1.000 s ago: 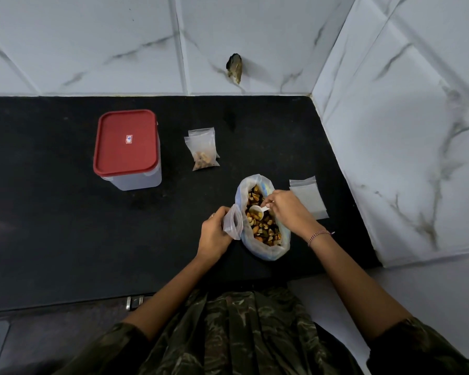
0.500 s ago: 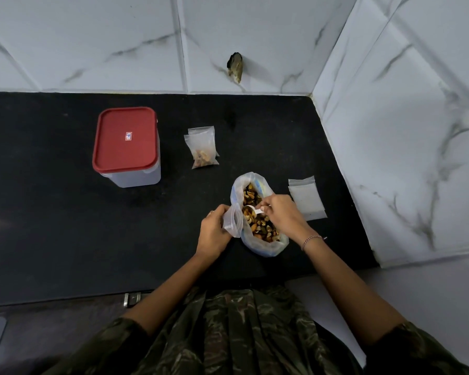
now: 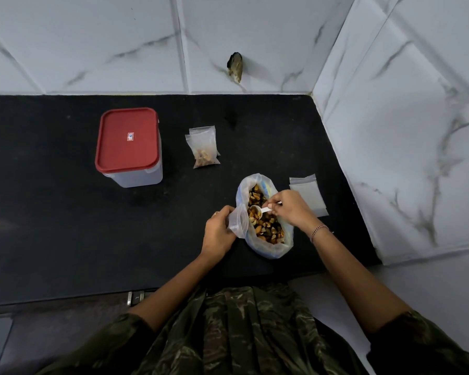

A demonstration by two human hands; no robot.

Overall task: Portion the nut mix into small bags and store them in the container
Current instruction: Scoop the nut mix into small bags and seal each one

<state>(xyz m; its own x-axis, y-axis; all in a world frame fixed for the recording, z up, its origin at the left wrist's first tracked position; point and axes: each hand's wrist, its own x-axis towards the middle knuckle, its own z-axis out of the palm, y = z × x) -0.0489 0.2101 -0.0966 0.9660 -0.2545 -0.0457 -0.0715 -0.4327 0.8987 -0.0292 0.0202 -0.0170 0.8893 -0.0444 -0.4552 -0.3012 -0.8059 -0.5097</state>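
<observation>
A large clear bag of nut mix (image 3: 266,226) stands open on the black counter (image 3: 65,226). My right hand (image 3: 289,209) pinches a small white spoon (image 3: 259,211) whose bowl lies among the nuts. My left hand (image 3: 218,234) holds a small empty zip bag (image 3: 238,221) against the big bag's left side. A filled small bag (image 3: 204,150) lies further back. A clear container with a red lid (image 3: 127,143), closed, stands at the back left.
Empty small bags (image 3: 309,196) lie flat just right of the nut bag. White marble walls close off the back and the right (image 3: 404,158). The counter's front edge runs just above my lap.
The spoon's bowl has shifted slightly within the nuts. Both hands stay at the nut bag; the view has moved a little.
</observation>
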